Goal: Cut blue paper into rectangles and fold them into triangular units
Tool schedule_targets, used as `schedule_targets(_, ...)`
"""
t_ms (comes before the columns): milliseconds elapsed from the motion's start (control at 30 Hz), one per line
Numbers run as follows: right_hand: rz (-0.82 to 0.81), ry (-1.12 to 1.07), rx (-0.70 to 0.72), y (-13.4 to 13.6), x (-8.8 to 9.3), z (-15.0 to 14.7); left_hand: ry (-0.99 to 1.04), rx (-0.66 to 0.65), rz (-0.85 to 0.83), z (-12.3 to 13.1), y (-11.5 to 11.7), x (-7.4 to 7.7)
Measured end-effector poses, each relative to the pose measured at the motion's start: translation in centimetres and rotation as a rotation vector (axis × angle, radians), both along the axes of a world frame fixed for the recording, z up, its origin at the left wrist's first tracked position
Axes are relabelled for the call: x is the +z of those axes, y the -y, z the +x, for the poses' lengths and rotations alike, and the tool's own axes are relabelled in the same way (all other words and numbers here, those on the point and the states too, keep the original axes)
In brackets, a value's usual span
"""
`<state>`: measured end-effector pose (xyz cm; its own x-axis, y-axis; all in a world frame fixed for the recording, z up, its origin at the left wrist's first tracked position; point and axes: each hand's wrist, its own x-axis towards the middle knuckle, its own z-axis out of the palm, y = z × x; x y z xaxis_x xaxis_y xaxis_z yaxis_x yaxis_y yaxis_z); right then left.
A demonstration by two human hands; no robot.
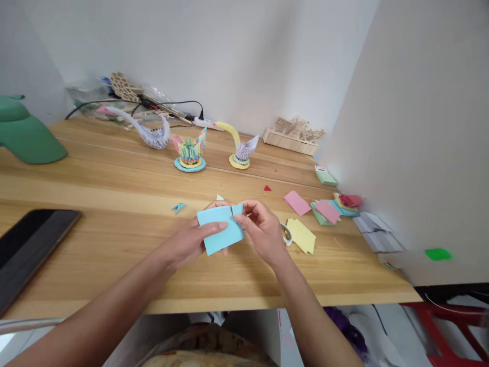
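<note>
Held above the table, a light blue sheet of paper (217, 232) sits in my left hand (204, 232), thumb on top and fingers behind it. My right hand (262, 229) pinches a small blue paper piece (237, 209) at the sheet's upper right corner; whether the two are joined I cannot tell. A folded blue paper piece (178, 208) lies to the left of my hands, and a pale green paper piece (220, 198) just beyond them. Partly behind my right hand is a roll of tape (286, 233).
Paper swans (244, 148) and a colourful paper basket shape (190, 150) stand further back. Yellow sheets (301, 235), pink sheets (297, 203) and other paper stacks lie right. A phone (34, 250) rests left, near a green object (30, 132). A wooden box (290, 140) stands by the wall.
</note>
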<state>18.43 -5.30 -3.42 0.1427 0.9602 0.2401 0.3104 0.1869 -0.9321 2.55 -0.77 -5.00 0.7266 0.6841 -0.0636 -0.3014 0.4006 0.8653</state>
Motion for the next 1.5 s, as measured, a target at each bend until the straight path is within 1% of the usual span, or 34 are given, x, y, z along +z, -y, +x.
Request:
schedule_targets(133,0.005,-0.013,0.013,-0.1,-0.1,0.2,-0.038,0.006,0.087,-0.2,0.0,-0.3)
schedule_targets(300,0.0,-0.002,0.023,0.3,0.1,0.3,-0.195,0.027,0.392,-0.3,0.1,0.0)
schedule_targets(367,0.022,0.049,0.029,0.6,0.3,0.4,-0.233,0.06,0.533,-0.3,0.3,0.2)
schedule_targets(467,0.071,0.124,0.019,0.8,0.5,0.5,-0.254,0.156,0.739,-0.2,0.5,0.2)
schedule_targets(533,0.086,0.153,0.005,0.9,0.6,0.5,-0.256,0.199,0.816,0.0,0.6,-0.1)
schedule_targets(600,0.088,0.171,-0.002,0.9,0.6,0.5,-0.252,0.209,0.835,0.1,0.6,-0.4)
schedule_targets(733,0.072,0.171,-0.01,0.9,0.2,0.4,-0.265,0.196,0.779,0.1,0.7,-0.5)
schedule_targets(867,0.045,0.138,-0.015,0.8,-0.3,0.0,-0.286,0.143,0.669,0.0,0.7,0.2)
schedule_targets(967,0.038,0.195,-0.006,1.1,-0.5,0.9,-0.269,0.13,0.599,0.0,0.6,0.5)
schedule_targets(1000,0.045,0.25,-0.019,1.4,-0.6,1.6,-0.265,0.137,0.569,0.0,0.6,0.5)
schedule_targets(1067,0.071,0.421,-0.099,2.1,-1.3,3.7,-0.263,0.159,0.506,0.0,0.5,0.5)
schedule_targets(1167,0.055,0.796,-0.26,3.6,-3.1,7.5,-0.241,0.202,0.402,0.1,0.2,0.5)
schedule_targets(1200,0.03,0.88,-0.262,4.0,-3.6,8.5,-0.228,0.212,0.363,0.1,0.2,0.5)
schedule_targets(1267,0.021,0.947,-0.256,4.6,-4.1,9.5,-0.196,0.215,0.281,0.2,0.1,0.4)
schedule_targets(1333,0.053,0.895,-0.269,4.7,-3.5,9.0,-0.166,0.19,0.212,0.2,0.1,0.3)
schedule_targets(1400,0.079,0.752,-0.28,4.4,-2.1,7.3,-0.127,0.157,0.158,0.3,0.1,0.1)
schedule_targets(1433,0.059,0.652,-0.261,4.1,-1.3,6.1,-0.111,0.142,0.136,0.4,0.1,0.0)
schedule_targets(1500,-0.057,0.382,-0.145,3.3,-0.2,3.4,-0.081,0.118,0.108,0.4,0.3,-0.1)
